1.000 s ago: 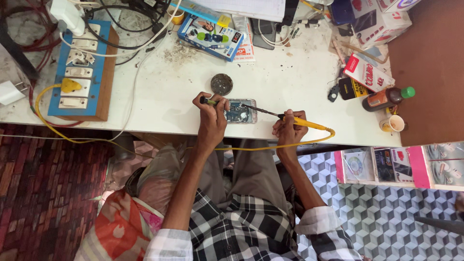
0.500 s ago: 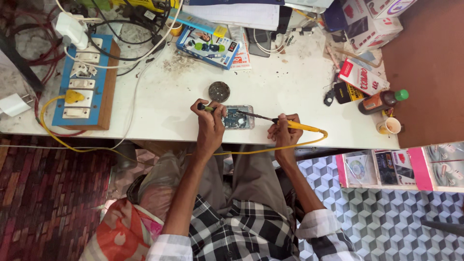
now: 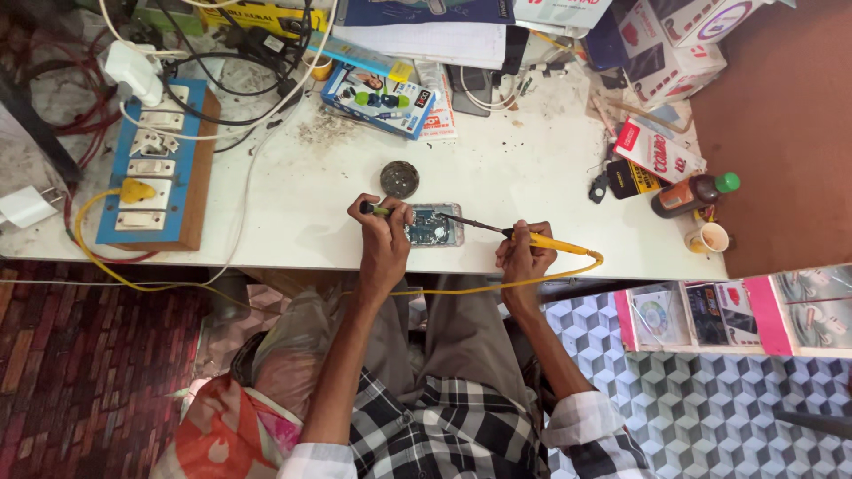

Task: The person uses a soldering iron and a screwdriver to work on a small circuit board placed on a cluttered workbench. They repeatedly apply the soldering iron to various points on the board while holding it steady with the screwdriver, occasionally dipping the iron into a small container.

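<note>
An opened phone [image 3: 435, 225] with its circuit board showing lies near the front edge of the white table [image 3: 532, 177]. My left hand [image 3: 383, 239] rests at its left side, closed on a small dark-handled tool [image 3: 371, 209]. My right hand [image 3: 524, 255] grips a yellow soldering iron [image 3: 532, 239]; its dark tip reaches left onto the top right of the board. A yellow cord [image 3: 497, 286] runs from the iron along the table's front edge.
A round dark tin [image 3: 399, 178] sits just behind the phone. A blue switchboard [image 3: 160, 168] with plugs and cables lies at the left. Boxes, papers, a brown bottle [image 3: 692, 193] and a small cup [image 3: 707, 238] crowd the back and right.
Both hands keep their grips and their places on the phone. The head camera has shifted slightly, so the table sits a little lower in view.
</note>
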